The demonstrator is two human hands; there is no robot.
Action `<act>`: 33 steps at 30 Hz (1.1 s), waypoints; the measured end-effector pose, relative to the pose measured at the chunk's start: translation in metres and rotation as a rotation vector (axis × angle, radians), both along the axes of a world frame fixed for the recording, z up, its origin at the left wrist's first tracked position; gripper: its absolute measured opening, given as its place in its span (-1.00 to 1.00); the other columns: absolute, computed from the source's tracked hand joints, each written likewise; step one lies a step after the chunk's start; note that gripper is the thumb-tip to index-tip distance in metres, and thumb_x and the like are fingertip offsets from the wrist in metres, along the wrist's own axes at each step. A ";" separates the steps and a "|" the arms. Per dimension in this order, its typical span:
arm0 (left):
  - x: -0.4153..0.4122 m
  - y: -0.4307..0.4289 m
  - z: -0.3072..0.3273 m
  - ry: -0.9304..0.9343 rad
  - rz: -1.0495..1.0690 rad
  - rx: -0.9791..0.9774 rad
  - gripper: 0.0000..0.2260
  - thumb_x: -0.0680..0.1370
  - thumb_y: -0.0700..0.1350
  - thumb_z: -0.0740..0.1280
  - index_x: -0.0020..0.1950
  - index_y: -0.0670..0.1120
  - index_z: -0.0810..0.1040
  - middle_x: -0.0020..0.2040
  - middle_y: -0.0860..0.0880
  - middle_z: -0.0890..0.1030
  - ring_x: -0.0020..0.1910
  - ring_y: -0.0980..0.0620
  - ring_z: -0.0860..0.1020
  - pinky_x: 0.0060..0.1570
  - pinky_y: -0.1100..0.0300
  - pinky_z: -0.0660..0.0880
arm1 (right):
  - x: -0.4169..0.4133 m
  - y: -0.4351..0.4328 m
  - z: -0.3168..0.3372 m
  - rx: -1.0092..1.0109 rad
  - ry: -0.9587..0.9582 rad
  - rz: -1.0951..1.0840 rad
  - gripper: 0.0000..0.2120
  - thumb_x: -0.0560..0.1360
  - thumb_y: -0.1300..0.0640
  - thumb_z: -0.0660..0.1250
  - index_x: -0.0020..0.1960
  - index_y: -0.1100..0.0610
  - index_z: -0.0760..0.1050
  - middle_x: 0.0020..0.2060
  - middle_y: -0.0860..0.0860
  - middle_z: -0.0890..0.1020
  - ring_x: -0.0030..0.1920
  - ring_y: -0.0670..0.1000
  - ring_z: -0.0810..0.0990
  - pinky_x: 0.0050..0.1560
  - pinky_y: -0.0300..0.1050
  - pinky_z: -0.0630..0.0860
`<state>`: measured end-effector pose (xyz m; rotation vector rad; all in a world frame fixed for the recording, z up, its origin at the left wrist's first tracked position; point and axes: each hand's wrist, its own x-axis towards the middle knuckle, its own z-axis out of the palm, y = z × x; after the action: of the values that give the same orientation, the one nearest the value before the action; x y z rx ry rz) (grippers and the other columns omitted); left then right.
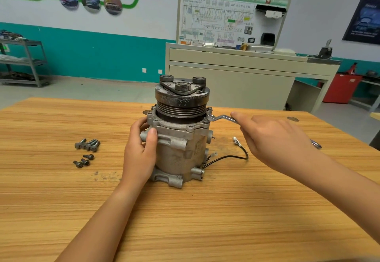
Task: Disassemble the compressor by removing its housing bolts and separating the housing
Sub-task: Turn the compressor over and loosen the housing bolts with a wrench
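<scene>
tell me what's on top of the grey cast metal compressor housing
A dark grooved pulley topped by a triangular clutch plate. It hides the housing top; a silver wrench sits at the flange edge.

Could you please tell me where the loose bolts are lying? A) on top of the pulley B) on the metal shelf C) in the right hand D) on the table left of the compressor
D: the loose bolts lie in two small groups on the table, to the left of the compressor.
</scene>
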<state>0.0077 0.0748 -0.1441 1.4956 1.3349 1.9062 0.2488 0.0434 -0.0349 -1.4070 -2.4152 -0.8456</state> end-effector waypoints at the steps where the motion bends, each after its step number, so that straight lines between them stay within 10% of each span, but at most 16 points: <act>1: 0.001 0.000 0.000 0.001 0.001 -0.001 -0.65 0.49 0.15 0.13 0.26 0.14 0.34 0.09 0.32 0.45 0.08 0.50 0.40 -0.10 0.60 0.35 | -0.002 -0.001 0.002 -0.022 -0.042 -0.023 -0.56 0.62 0.11 0.01 0.47 0.00 0.03 -0.22 -0.02 0.38 -0.29 0.04 0.39 -0.39 -0.15 0.22; 11: 0.006 0.001 0.002 -0.046 0.019 0.025 -0.65 0.49 0.10 0.14 0.26 0.08 0.36 0.09 0.28 0.46 0.04 0.48 0.43 -0.09 0.58 0.36 | -0.052 -0.030 0.031 -0.165 -0.397 -0.222 -0.68 0.48 0.42 0.12 0.24 0.30 0.29 -0.41 0.06 0.19 -0.50 -0.01 0.19 -0.59 -0.14 0.17; 17: 0.005 0.001 0.000 -0.046 0.013 0.023 -0.66 0.49 0.11 0.14 0.25 0.09 0.35 0.09 0.27 0.46 0.06 0.47 0.43 -0.08 0.55 0.36 | -0.027 -0.012 0.027 -0.073 -0.271 -0.106 -0.60 0.59 0.09 -0.02 0.41 0.08 0.11 -0.39 -0.04 0.28 -0.47 -0.03 0.23 -0.53 -0.20 0.15; 24: 0.004 0.001 0.000 -0.039 0.027 0.017 -0.65 0.49 0.13 0.14 0.26 0.10 0.35 0.10 0.27 0.46 0.07 0.45 0.43 -0.05 0.55 0.36 | -0.003 0.061 0.043 0.003 -0.377 0.045 -0.53 0.56 0.29 0.10 0.42 -0.02 0.17 -0.05 0.03 0.59 -0.37 -0.02 0.45 -0.46 -0.19 0.35; 30: 0.003 0.002 -0.001 -0.008 0.031 0.023 -0.68 0.50 0.12 0.13 0.24 0.11 0.35 0.10 0.30 0.44 0.06 0.48 0.41 -0.07 0.59 0.32 | -0.022 0.086 -0.001 0.144 0.134 0.447 -0.84 0.35 0.53 0.33 -0.08 0.41 0.56 -0.26 0.26 0.64 -0.28 0.20 0.64 -0.41 0.06 0.59; 33: 0.003 0.002 -0.001 0.000 0.032 0.023 -0.66 0.50 0.12 0.13 0.25 0.09 0.36 0.10 0.29 0.45 0.06 0.48 0.41 -0.08 0.59 0.32 | -0.018 0.077 -0.013 0.145 0.373 0.427 -0.76 0.42 0.42 0.33 0.08 0.39 0.54 -0.24 0.23 0.66 -0.29 0.18 0.65 -0.37 0.05 0.59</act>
<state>0.0105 0.0764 -0.1452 1.4931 1.3495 1.9474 0.2303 0.1205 -0.0478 -0.8561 -2.1921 -0.5773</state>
